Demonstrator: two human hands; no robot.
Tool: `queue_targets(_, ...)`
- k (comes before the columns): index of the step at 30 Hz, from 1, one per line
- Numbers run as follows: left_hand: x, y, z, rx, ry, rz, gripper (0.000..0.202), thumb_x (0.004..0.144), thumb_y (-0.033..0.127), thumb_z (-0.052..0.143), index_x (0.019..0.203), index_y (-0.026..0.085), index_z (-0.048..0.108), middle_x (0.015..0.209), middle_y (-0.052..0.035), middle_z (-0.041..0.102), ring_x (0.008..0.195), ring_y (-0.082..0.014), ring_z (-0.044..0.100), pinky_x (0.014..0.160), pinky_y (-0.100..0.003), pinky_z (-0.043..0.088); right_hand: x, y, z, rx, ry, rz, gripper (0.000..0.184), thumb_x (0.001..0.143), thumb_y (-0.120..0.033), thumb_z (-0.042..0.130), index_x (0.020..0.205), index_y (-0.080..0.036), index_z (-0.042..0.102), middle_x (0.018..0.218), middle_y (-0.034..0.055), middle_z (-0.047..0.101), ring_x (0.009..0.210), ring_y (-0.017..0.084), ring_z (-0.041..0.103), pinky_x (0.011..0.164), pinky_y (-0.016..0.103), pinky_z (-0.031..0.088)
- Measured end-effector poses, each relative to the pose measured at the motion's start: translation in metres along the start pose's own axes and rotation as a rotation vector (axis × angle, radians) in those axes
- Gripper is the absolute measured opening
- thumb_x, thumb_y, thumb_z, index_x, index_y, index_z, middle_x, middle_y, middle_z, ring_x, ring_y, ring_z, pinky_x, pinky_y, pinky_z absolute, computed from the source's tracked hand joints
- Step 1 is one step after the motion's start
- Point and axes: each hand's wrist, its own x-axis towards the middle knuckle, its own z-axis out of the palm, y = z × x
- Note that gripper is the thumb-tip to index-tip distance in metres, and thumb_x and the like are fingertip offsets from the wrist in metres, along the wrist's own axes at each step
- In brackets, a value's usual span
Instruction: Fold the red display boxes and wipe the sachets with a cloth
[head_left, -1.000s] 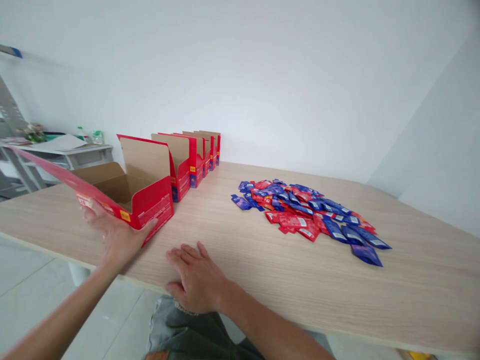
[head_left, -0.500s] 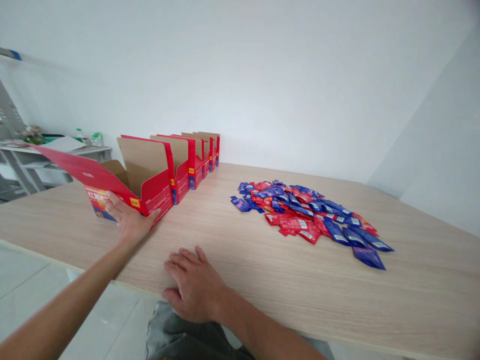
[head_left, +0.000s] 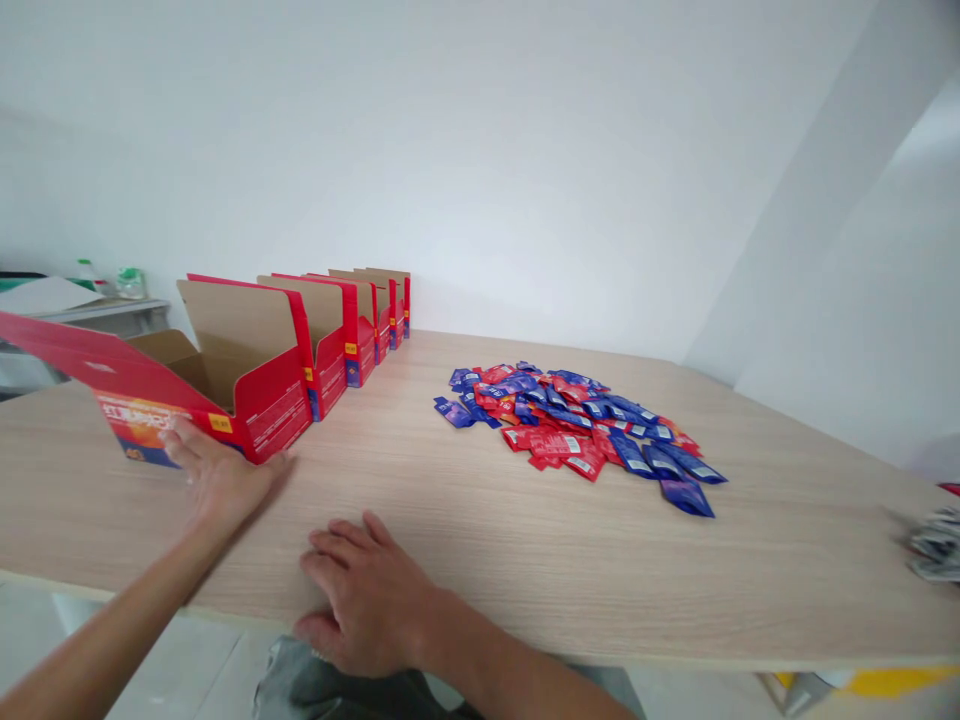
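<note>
Head view: at 7 o'clock the right hand rests palm down on the table, fingers loosely spread; nothing shows in it, though its underside is hidden. At 8 the left hand is spread open, fingertips against the front of the nearest red box, whose raised flap is cut off at 9. A blurred grey bundle is cropped past 3. Packets overlap in a pile toward 4. Farther red boxes partly hide one another toward 10.
</note>
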Motion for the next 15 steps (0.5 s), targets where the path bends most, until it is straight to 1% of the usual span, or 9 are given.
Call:
queue_targets(2,-0.014,0.003,0.006,0.0,-0.048,0.005,0.142,0.076,0.055,0.079,0.159,-0.009,-0.017,0.169,-0.0411,-0.009,0.16,-0.0514,-0.004,0.12,-0.07,0.031,-0.01,0.004,-0.004,-0.014,-0.024,-0.007,0.059,0.105,-0.056,0.05,0.149,-0.016,0.052,0.164,0.0137,0.047,0.156,0.027,0.036,0.131,0.053,0.023)
queue_targets(3,-0.023,0.005,0.01,-0.003,-0.068,0.009,0.142,0.075,0.057,0.077,0.159,-0.01,-0.017,0.169,-0.041,-0.009,0.16,-0.0505,-0.006,0.12,-0.071,0.031,-0.017,0.007,-0.007,-0.019,-0.038,-0.005,0.061,0.104,-0.057,0.051,0.149,-0.016,0.051,0.165,0.0139,0.046,0.156,0.027,0.035,0.132,0.052,0.022)
queue_targets(6,-0.051,0.01,0.023,-0.046,-0.108,0.049,0.139,0.073,0.061,0.074,0.161,-0.007,-0.01,0.17,-0.0388,-0.005,0.161,-0.0497,-0.004,0.119,-0.073,0.032,-0.041,0.016,-0.018,-0.003,-0.06,0.01,0.065,0.103,-0.058,0.055,0.153,-0.017,0.048,0.165,0.014,0.046,0.157,0.028,0.035,0.132,0.051,0.021)
queue_targets(8,-0.068,0.012,0.033,-0.096,-0.105,0.117,0.136,0.072,0.06,0.073,0.163,-0.002,-0.005,0.172,-0.0362,0.0,0.161,-0.05,0.0,0.119,-0.073,0.032,-0.064,0.024,-0.026,0.034,-0.032,0.037,0.069,0.103,-0.059,0.057,0.157,-0.018,0.045,0.164,0.0141,0.047,0.155,0.027,0.038,0.133,0.05,0.021)
queue_targets(11,-0.085,0.014,0.048,-0.15,-0.088,0.271,0.124,0.077,0.057,0.068,0.165,0.002,-0.001,0.172,-0.0334,0.009,0.161,-0.0485,0.007,0.124,-0.07,0.026,-0.106,0.041,-0.038,0.058,0.081,0.16,0.077,0.101,-0.056,0.062,0.163,-0.019,0.037,0.164,0.0156,0.047,0.153,0.027,0.042,0.132,0.05,0.024)
queue_targets(13,-0.092,0.015,0.057,-0.172,-0.112,0.387,0.114,0.084,0.057,0.062,0.165,0.002,0.004,0.171,-0.0332,0.013,0.161,-0.0476,0.011,0.127,-0.067,0.024,-0.137,0.058,-0.045,0.012,0.214,0.285,0.074,0.103,-0.048,0.061,0.164,-0.019,0.033,0.164,0.0171,0.046,0.153,0.029,0.042,0.13,0.052,0.029)
queue_targets(15,-0.097,0.017,0.064,-0.193,-0.149,0.498,0.104,0.088,0.055,0.056,0.164,0.003,0.009,0.169,-0.0322,0.017,0.161,-0.0465,0.015,0.127,-0.066,0.025,-0.168,0.079,-0.051,-0.083,0.384,0.397,0.068,0.105,-0.042,0.055,0.165,-0.021,0.03,0.163,0.0178,0.046,0.152,0.029,0.043,0.126,0.054,0.036)
